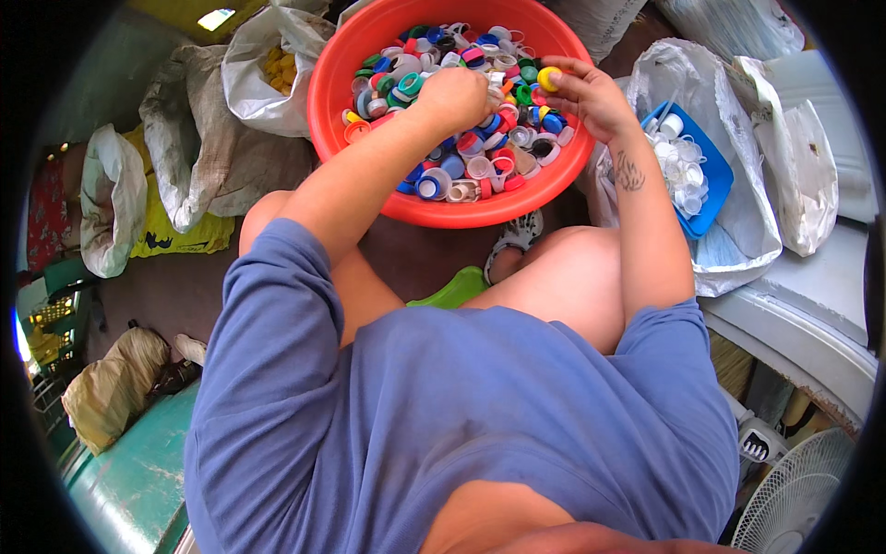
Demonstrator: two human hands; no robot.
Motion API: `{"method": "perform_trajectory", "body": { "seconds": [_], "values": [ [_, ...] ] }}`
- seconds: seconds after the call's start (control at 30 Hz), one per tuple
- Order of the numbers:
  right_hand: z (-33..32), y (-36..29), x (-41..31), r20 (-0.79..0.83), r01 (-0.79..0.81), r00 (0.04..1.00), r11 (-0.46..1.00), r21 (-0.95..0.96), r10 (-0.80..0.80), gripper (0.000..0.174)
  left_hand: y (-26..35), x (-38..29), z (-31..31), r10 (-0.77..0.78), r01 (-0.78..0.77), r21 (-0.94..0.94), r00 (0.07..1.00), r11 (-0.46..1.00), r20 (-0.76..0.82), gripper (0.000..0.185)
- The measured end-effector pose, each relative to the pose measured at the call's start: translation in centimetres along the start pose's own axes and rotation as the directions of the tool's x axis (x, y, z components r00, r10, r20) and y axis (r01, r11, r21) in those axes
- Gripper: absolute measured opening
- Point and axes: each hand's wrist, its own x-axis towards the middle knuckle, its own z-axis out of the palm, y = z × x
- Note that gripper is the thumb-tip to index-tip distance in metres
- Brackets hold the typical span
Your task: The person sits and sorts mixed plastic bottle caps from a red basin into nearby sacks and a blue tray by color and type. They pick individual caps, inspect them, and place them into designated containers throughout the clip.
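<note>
A large round orange-red plastic basin [325, 131] stands before me, heaped with loose plastic bottle caps [453, 166] in white, blue, green, red and translucent colours. Over the middle of the heap is my left hand [453, 97], its fingers curled down among the caps. Its fingertips are partly hidden, and a whitish cap lies right against them, so I cannot tell if it is gripped. At the basin's right rim, my right hand [595, 100] pinches a yellow bottle cap [549, 79] between thumb and fingers.
A blue plastic container [716, 176] of white caps sits in an open white sack [747, 242] at right. Another white sack [242, 97], upper left, holds yellow caps [280, 70]. More sacks [114, 208] stand at left; a fan [796, 498] is at lower right.
</note>
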Motion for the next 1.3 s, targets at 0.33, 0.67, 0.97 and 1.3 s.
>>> {"method": "perform_trajectory", "body": {
  "seconds": [0.33,0.67,0.97,1.3],
  "values": [
    [1.3,-1.9,-0.9,-0.008,0.022,0.983,0.158,-0.987,-0.185,0.021,-1.6,-0.3,0.3,0.163,-0.123,-0.192,0.964,0.974,0.209,0.043],
    [3.9,0.9,-0.5,0.018,-0.008,0.988,-0.169,-0.986,-0.154,0.022,-6.2,-1.2,-1.0,0.047,0.196,-0.820,0.978,-0.538,0.203,0.037],
    [-1.2,-1.1,0.4,-0.086,0.112,0.984,0.912,-0.394,-0.158,0.032,4.4,4.9,1.4,0.031,-0.024,0.206,0.999,0.978,-0.031,0.022],
    [-3.3,-0.9,0.3,0.011,-0.073,0.997,0.861,0.503,0.078,0.023,3.7,4.1,-1.1,-0.172,0.163,0.110,0.982,0.980,0.074,0.036]
  ]
}}
